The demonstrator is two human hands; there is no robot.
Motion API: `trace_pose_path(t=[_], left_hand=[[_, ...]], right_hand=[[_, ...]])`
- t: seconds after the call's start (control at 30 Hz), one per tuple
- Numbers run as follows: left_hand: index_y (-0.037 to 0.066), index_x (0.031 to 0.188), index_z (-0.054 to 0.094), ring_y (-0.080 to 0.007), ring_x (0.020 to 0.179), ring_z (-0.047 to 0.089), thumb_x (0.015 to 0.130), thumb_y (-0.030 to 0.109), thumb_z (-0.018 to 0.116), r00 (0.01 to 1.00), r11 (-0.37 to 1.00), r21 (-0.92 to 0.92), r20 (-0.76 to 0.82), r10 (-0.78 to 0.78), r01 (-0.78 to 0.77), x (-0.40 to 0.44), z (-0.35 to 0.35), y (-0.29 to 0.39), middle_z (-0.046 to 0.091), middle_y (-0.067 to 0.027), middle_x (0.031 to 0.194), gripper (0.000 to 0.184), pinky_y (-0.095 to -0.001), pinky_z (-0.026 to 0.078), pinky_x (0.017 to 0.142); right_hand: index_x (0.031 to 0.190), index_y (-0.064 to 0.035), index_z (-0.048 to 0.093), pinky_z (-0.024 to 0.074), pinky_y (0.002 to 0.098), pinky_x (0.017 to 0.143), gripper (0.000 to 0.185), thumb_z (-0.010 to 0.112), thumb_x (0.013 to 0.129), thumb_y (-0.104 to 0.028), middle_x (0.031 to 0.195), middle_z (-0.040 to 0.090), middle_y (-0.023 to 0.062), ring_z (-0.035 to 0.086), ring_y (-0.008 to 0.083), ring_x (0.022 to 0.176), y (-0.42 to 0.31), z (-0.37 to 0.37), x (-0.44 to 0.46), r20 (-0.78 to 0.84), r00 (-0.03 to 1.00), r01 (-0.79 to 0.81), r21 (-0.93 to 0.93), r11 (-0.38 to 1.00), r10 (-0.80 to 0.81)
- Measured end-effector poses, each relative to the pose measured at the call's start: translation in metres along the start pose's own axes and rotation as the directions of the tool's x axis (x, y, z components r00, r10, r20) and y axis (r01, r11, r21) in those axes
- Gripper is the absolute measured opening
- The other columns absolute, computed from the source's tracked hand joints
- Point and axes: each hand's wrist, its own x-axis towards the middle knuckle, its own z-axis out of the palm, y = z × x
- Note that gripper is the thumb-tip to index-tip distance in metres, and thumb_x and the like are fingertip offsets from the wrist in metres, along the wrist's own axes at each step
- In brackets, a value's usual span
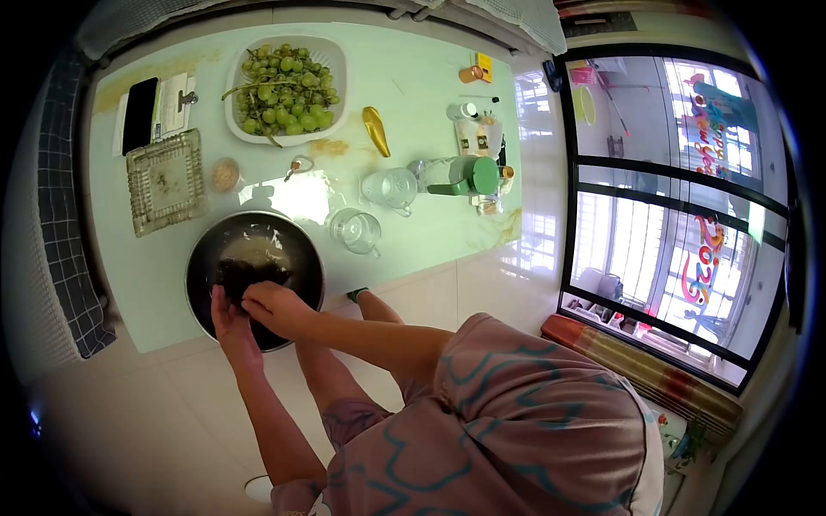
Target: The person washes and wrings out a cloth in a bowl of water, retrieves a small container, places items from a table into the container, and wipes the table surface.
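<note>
A round dark pan [298, 236] rests at the near left edge of the table, with a shiny, pale brown patch, perhaps liquid, inside it. At its near side, both my hands meet over a dark, soft-looking clump [240, 273]. My left hand [233, 331] is upright at the clump's near left side, fingers drawn together against it. From the right comes my right hand [277, 308], its fingers curled and pinching at the same clump. The fingertips partly hide the clump, and its kind cannot be made out.
Green grapes [288, 95] fill a white basin [340, 60] at the back. Left of the pan are a glass tray [165, 182], a small jar [226, 175] and a phone [140, 116]. To the right stand a glass mug [356, 230], a glass pitcher [391, 187] and a green-lidded bottle [465, 175].
</note>
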Motion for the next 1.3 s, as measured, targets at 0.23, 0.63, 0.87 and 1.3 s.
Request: trace_pose_path(t=[0.23, 0.63, 0.87, 1.3], left_hand=[[0.009, 0.148, 0.038, -0.0217, 0.13, 0.045, 0.081, -0.017, 0.041, 0.985, 0.992, 0.028, 0.121, -0.122, 0.12, -0.005, -0.002, 0.017, 0.04, -0.0124, 0.148, 0.071, -0.0338, 0.037, 0.109], [0.011, 0.123, 0.065, -0.0291, 0.122, 0.052, 0.071, -0.014, 0.042, 0.894, 0.525, 0.824, -0.054, 0.445, -0.211, -0.013, -0.043, 0.022, 0.047, -0.0163, 0.141, 0.062, -0.0365, 0.041, 0.105], [0.008, 0.118, 0.066, -0.0356, 0.126, 0.048, 0.08, -0.012, 0.047, 0.858, 0.269, 0.924, 0.104, 0.503, -0.27, 0.004, -0.022, -0.01, 0.055, -0.0164, 0.134, 0.047, -0.0401, 0.042, 0.104], [0.007, 0.144, 0.041, -0.035, 0.144, 0.027, 0.094, 0.018, 0.052, 0.916, -0.165, 0.967, 0.24, 0.32, -0.196, 0.042, 0.001, -0.074, 0.034, -0.0137, 0.153, 0.053, -0.0556, 0.021, 0.116]], right_hand=[[0.104, -0.002, 0.056, 0.0494, 0.0395, 0.078, 0.016, 0.054, 0.097, -0.016, 0.092, 0.062, 0.0184, 0.062, 0.0348, 0.087, -0.007, 0.005, -0.007, 0.033, 0.993, -0.121, 0.212, 0.97, 0.117], [0.102, -0.0025, 0.056, 0.0484, 0.0464, 0.077, 0.015, 0.056, 0.096, -0.017, 0.095, 0.062, 0.0223, 0.061, 0.0419, 0.089, 0.001, -0.057, 0.004, -0.29, 0.927, -0.268, -0.075, 0.96, 0.237], [0.122, -0.0054, 0.054, 0.0496, 0.042, 0.085, 0.032, 0.059, 0.09, -0.01, 0.115, 0.057, 0.0202, 0.058, 0.0379, 0.103, 0.042, -0.048, 0.011, -0.163, 0.985, -0.114, -0.408, 0.906, 0.05], [0.154, -0.0143, 0.025, 0.011, 0.0572, 0.117, 0.065, 0.047, 0.095, -0.027, 0.16, 0.018, 0.0154, 0.015, 0.0336, 0.148, 0.085, 0.012, 0.031, 0.418, 0.907, 0.375, -0.855, 0.358, 0.049]])
